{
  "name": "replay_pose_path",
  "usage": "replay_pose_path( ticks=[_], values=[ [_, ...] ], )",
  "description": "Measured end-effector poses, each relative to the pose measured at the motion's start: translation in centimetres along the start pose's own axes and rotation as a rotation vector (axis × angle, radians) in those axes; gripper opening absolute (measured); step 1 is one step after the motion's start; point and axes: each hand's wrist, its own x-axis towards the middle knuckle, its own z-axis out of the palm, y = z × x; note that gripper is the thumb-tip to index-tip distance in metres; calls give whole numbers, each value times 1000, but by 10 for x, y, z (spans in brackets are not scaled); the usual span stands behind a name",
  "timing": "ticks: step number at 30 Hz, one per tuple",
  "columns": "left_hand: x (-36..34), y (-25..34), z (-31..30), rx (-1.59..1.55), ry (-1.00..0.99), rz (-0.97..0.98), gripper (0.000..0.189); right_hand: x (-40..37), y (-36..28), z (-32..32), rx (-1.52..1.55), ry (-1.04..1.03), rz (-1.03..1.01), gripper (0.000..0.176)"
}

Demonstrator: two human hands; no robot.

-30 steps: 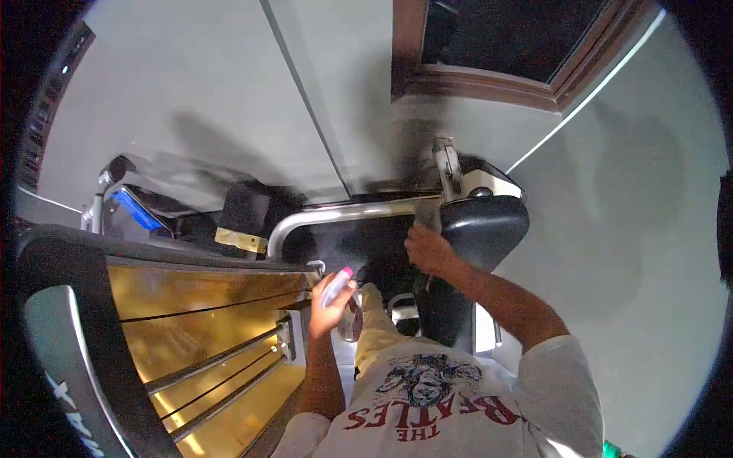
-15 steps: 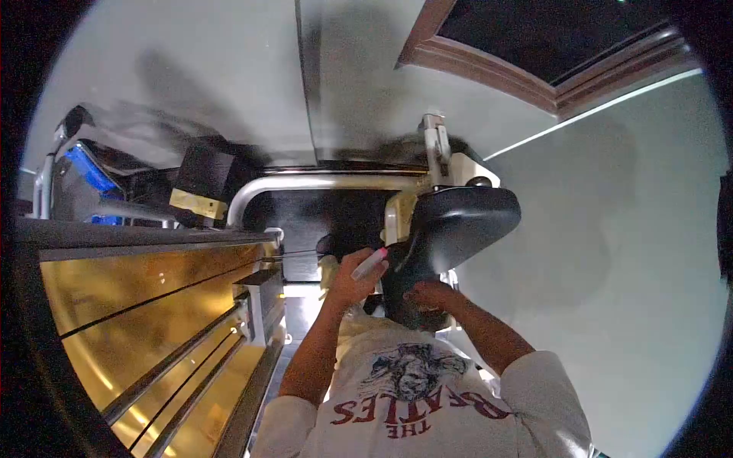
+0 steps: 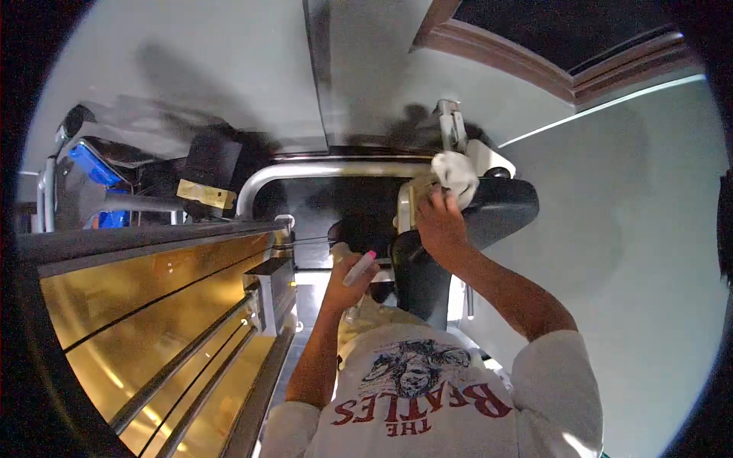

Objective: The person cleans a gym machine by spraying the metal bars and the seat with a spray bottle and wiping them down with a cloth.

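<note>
My left hand (image 3: pixel 347 290) is closed around a small translucent bottle with a pink top (image 3: pixel 359 269), held tilted in front of my shirt. My right hand (image 3: pixel 444 233) reaches forward with its fingers on a white cloth (image 3: pixel 456 177). The cloth is bunched up at the far end of the black padded seat (image 3: pixel 500 214), beside a pale metal upright (image 3: pixel 452 126). Below my right forearm, another black pad (image 3: pixel 424 286) stands close to my body.
A curved silver tube frame (image 3: pixel 328 169) runs behind the pads. To the left are a gold-tinted panel with dark rails (image 3: pixel 183 366) and a black box with yellow tape (image 3: pixel 206 195). Blue pieces (image 3: pixel 95 164) sit farther left. A brown-framed dark panel (image 3: pixel 504 49) is at upper right.
My right hand has moved forward from near my waist to the far part of the seat, and the white cloth now shows at its fingers. My left hand has shifted slightly, still holding the bottle.
</note>
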Motion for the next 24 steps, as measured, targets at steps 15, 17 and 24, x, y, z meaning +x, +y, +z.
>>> replay_pose_path(
  ticks=[15,17,24],
  values=[
    [-48,-32,-60,-5,227,-23,19,-86,-151,304,229,-649,-104,34],
    [-51,-42,-62,-40,252,-41,17,-96,-176,350,278,-672,-99,34],
    [-45,-40,-47,41,74,-215,15,-136,-277,433,-224,-811,380,31]
  ],
)
